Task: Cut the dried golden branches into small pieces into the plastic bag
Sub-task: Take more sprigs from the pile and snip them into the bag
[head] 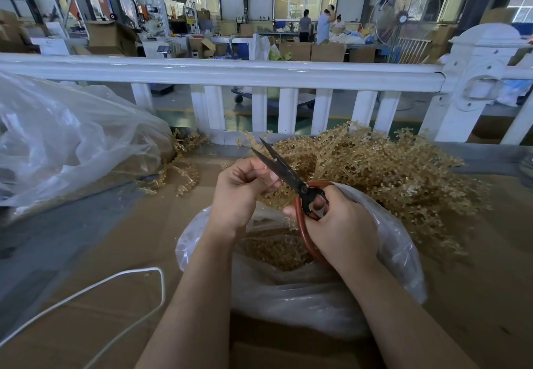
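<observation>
- Our bag (317,296) sits nearest, open, with cut bits inside.
- Our right hand (343,224) grips the scissors (284,169), blades apart.
- Our left hand (242,189) is curled; what it pinches, we cannot tell.
- The branches (389,172) lie behind, light and brittle; we should hold a stem gently.

Golden-tan heap of dried beaded branches (375,172); same golden tan in cut bits inside clear, milky plastic bag (302,290). Black-bladed scissors with red-brown looped handles (300,187). Plain brown cardboard sheet (138,253). White painted railing (219,75). White cord (121,275).
</observation>
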`<control>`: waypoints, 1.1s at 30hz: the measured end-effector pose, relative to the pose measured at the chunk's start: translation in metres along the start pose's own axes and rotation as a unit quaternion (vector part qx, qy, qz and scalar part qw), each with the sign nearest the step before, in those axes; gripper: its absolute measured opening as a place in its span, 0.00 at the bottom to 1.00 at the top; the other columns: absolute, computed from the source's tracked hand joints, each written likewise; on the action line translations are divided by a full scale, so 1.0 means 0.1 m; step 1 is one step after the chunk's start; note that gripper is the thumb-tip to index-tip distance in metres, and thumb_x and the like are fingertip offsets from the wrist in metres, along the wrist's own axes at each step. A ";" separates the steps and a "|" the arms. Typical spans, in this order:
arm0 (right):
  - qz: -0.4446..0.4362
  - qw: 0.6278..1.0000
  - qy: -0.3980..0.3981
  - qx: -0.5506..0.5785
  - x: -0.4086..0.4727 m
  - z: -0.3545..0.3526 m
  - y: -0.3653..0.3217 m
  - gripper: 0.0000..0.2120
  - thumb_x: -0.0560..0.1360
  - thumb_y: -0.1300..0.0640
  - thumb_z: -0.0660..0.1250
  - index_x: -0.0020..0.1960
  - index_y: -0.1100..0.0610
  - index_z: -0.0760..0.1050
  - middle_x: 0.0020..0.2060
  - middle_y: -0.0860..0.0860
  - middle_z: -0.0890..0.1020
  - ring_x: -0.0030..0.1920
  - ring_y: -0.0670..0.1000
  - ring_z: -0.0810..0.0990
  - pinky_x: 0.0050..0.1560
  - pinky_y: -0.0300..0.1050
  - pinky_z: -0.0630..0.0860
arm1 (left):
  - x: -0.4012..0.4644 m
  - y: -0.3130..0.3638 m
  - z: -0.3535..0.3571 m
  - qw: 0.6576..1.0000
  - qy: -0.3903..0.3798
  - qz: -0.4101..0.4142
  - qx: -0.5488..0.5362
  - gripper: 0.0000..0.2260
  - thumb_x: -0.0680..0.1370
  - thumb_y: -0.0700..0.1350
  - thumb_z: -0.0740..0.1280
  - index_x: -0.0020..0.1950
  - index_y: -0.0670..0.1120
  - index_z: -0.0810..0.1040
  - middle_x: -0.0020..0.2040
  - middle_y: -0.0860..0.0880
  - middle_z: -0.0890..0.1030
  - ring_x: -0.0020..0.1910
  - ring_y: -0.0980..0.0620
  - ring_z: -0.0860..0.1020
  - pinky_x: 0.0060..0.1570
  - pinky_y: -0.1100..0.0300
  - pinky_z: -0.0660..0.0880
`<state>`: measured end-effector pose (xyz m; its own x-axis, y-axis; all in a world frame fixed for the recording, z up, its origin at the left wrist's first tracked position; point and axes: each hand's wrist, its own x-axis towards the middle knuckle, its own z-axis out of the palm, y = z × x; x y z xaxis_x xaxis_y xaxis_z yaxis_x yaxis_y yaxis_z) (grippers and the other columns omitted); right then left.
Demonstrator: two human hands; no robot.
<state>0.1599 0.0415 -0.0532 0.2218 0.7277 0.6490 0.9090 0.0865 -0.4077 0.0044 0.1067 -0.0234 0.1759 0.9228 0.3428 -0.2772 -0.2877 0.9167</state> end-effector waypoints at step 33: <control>-0.035 0.999 -0.019 0.017 0.01 -0.08 -0.02 0.29 0.66 0.24 0.62 0.39 0.51 0.77 0.26 0.41 0.75 0.27 0.41 0.68 0.28 0.27 0.53 | 0.01 0.09 -0.12 0.956 -0.010 -0.214 -0.201 0.19 0.73 0.63 0.65 0.34 0.49 0.80 0.31 0.53 0.75 0.27 0.58 0.68 0.26 0.67 0.64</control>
<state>0.1611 0.0365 -0.0473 0.1451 0.7441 0.6522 0.9088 0.1604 -0.3852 -0.0093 0.1078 -0.0176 0.3714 0.9277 -0.0381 -0.5153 0.2400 0.8227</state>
